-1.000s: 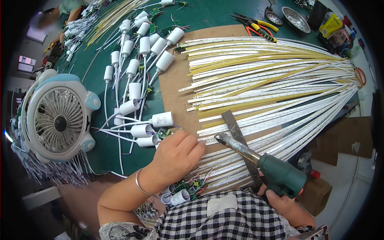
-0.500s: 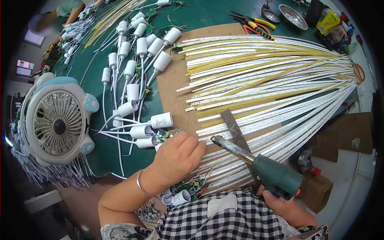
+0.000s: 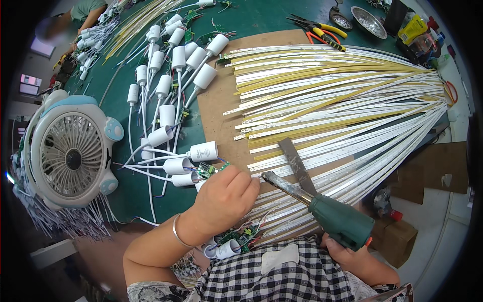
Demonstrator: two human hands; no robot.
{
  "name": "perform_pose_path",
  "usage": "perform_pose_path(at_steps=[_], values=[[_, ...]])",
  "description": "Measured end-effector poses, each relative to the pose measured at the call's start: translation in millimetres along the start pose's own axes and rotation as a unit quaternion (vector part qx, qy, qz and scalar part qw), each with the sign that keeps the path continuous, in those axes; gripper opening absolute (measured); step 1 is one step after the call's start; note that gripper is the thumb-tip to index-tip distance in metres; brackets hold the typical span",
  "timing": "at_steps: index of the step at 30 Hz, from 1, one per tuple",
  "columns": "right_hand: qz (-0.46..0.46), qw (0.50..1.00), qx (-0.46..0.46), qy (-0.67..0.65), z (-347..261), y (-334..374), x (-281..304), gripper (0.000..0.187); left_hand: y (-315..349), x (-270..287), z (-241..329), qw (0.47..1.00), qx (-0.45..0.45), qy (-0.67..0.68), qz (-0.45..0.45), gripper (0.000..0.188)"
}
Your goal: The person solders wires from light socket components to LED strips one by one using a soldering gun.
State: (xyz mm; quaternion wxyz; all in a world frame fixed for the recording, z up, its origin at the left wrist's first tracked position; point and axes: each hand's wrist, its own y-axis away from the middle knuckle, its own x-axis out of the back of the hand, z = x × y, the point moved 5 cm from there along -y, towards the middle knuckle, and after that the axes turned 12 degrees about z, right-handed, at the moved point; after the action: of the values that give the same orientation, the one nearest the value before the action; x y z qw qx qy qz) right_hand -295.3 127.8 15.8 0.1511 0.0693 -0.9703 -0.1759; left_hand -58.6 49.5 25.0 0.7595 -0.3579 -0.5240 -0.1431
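My left hand (image 3: 227,197) is closed in a pinch beside the near ends of the white LED strips (image 3: 302,160); what its fingers hold is hidden. A small green circuit board (image 3: 206,170) shows against its knuckles, close to white lamp sockets (image 3: 203,151) on white cables. My right hand (image 3: 347,251) is wrapped round a dark green soldering gun (image 3: 342,221), its metal tip just right of my left fingertips, over the strip ends. Under the gun's barrel, a flat dark metal bar (image 3: 296,163) lies across the strips.
Many lamp sockets (image 3: 178,58) lie on the green table at left, by a white-blue fan (image 3: 74,158). Pliers (image 3: 322,32) and a metal dish (image 3: 369,22) lie at the back. More circuit boards (image 3: 246,235) rest near my apron. Another person (image 3: 88,15) is at far left.
The soldering gun in my right hand has shifted slightly left, its tip closer to my left fingertips. My left hand has stayed nearly still.
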Motion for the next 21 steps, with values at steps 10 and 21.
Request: perform_pose_path(at_steps=[10, 21], values=[[0.001, 0.999, 0.026, 0.038, -1.1, -0.7, -1.3, 0.026, -1.6, 0.6, -0.6, 0.999, -0.027, -0.003, 0.047, 0.021], [0.011, 1.0, 0.012, -0.021, -1.4, -0.3, 0.6, 0.024, -2.0, -0.6, -2.8, 0.998, -0.031, -0.002, 0.055, 0.02]])
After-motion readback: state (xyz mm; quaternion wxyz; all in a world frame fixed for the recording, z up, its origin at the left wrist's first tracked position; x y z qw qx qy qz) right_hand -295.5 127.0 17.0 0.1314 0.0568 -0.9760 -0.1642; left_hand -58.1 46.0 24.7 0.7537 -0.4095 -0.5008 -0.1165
